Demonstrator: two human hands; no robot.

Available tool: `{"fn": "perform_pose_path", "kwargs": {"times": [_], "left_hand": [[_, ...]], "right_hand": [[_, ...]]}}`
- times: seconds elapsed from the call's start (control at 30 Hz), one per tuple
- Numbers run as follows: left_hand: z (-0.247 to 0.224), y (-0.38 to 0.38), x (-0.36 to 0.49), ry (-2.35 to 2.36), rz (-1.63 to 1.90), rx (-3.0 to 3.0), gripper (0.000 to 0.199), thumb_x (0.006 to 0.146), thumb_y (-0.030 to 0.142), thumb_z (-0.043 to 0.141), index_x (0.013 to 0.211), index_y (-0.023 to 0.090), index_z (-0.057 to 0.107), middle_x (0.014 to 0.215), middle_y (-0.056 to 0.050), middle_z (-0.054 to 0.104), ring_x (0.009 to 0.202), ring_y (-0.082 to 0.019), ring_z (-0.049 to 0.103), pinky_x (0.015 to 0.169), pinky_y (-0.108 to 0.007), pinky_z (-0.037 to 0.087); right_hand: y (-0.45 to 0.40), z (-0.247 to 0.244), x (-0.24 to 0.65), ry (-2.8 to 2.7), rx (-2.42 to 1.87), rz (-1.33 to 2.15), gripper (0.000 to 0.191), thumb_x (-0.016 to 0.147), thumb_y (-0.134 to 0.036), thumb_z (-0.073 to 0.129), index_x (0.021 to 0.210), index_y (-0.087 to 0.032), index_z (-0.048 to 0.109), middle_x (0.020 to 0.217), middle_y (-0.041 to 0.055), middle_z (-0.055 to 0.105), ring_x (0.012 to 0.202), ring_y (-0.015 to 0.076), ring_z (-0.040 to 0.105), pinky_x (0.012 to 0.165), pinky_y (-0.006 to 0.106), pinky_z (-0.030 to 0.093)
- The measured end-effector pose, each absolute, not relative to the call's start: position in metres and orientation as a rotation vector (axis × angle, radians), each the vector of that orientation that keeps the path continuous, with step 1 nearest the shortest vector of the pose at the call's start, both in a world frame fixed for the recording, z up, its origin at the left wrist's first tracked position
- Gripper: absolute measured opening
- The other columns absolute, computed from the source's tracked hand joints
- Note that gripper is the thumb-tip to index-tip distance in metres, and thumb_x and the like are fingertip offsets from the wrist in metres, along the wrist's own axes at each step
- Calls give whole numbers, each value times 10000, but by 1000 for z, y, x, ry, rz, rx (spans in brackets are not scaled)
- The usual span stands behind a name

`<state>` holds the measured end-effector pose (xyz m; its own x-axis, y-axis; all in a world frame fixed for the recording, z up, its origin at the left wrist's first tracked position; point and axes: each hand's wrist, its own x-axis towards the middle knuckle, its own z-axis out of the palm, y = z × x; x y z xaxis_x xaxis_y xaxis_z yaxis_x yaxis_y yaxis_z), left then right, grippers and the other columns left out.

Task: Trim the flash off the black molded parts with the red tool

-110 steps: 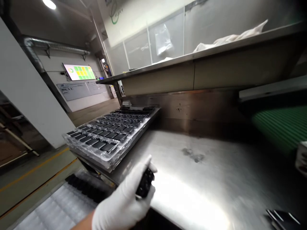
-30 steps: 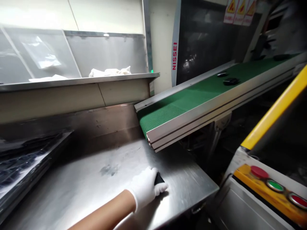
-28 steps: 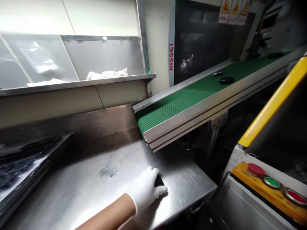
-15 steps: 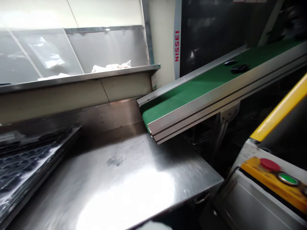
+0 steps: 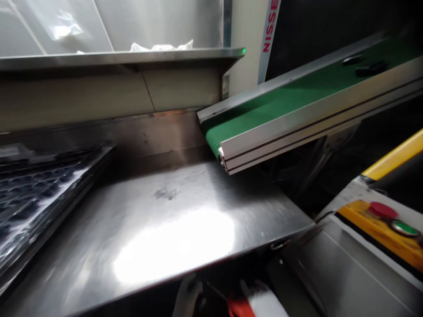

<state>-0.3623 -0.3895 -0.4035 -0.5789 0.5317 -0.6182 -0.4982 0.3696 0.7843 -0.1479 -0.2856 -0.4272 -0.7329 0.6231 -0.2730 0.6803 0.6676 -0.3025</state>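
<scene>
My left hand (image 5: 187, 297), in a white glove, sits low at the bottom edge of the view, below the front edge of the stainless steel table (image 5: 139, 211). It is dim, and its fingers are hard to make out. Beside it lies a white and red item (image 5: 261, 306), too cut off to name. I cannot tell whether the hand touches it. No black part shows in the hand or on the table. My right hand is out of view.
A plastic-wrapped tray of black parts (image 5: 36, 189) lies at the table's left. A green conveyor belt (image 5: 297, 99) carrying black parts (image 5: 372, 68) ends above the table's back right. A yellow panel with red and green buttons (image 5: 385, 218) stands at right.
My gloved hand has dropped from the tabletop to below its front edge, and the black part it covered no longer shows. The view has shifted, moving the belt and table up and to the right.
</scene>
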Motion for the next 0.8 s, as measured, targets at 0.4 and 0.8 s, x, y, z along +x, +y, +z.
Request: {"fn": "perform_pose_path", "kwargs": {"times": [0.4,0.8], "left_hand": [[-434,-390,-366,1745,1225,160,413,689,279,630,1082,210,522,754,13,555,711,-154,550,649,-287,479],[-438,-394,-366,1734,1123,234,444,711,222,624,1144,209,530,890,-13,566,737,-143,539,632,-264,452]], "right_hand": [[-304,-353,-134,2473,843,-799,559,655,-216,510,1194,-145,642,957,163,709,884,377,648,789,457,458],[-292,-361,-122,2385,960,-1042,255,682,-314,572,911,-239,653,830,48,713,757,256,666,621,311,387]]}}
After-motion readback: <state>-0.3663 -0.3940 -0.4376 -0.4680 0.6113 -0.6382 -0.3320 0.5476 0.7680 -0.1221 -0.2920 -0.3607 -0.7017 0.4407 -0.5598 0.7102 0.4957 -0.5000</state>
